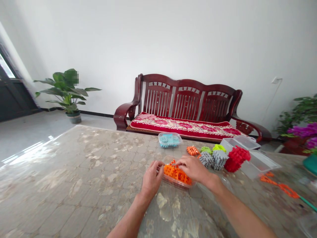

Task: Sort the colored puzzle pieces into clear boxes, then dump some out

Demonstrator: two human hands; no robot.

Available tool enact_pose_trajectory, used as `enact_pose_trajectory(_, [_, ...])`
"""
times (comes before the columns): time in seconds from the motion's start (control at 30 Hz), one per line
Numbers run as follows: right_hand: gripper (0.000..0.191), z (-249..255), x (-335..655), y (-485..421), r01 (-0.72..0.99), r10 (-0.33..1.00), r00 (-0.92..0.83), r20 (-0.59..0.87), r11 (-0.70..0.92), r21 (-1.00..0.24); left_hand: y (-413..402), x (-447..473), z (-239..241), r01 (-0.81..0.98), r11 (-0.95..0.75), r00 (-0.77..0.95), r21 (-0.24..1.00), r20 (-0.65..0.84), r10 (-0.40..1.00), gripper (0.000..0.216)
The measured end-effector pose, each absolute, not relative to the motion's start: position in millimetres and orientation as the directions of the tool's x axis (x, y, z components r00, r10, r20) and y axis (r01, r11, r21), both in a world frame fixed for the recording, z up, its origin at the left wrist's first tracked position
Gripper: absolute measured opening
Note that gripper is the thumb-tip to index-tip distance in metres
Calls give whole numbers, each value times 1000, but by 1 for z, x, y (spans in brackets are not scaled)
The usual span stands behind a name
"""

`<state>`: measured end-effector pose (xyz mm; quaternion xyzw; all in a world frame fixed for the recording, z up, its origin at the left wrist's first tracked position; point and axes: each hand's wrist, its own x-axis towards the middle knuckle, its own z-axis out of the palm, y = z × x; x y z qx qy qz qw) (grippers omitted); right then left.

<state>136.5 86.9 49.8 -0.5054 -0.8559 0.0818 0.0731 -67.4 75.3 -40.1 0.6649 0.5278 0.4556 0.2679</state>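
Note:
A clear plastic box (185, 185) full of orange lattice pieces (174, 173) sits on the table in front of me. My left hand (151, 179) grips the box's left end with curled fingers. My right hand (192, 168) rests on top of the orange pieces, fingers bent down into them. Just beyond lie assembled lattice balls: grey (213, 159), green (218, 147), red (235, 158), and a small orange one (193, 150).
A lidded clear tub of blue pieces (169, 139) stands farther back. Empty clear boxes (257, 161) lie to the right, with loose orange strips (279, 186). The marble-patterned table (81, 172) stretches left. A red wooden bench (185, 110) and potted plants (66, 94) stand behind.

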Motion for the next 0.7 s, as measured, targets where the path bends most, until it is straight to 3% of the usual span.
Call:
enact_pose_trajectory(0.1, [28,57,151,78,812,849,-528,1,505,-292,76,-67,-40,464,-300,22,833,327,945,19])
enact_pose_trajectory(0.2, [30,61,160,70,799,829,-560,-8,538,-269,76,-67,-40,463,-296,22,836,323,946,19])
enact_pose_trajectory(0.47, [23,48,148,64,927,926,-376,45,375,19,75,-68,-39,456,-306,31,836,328,944,20])
enact_pose_trajectory(0.7, [23,43,140,67,948,948,-313,49,309,82,75,-68,-39,456,-300,32,838,322,946,21])
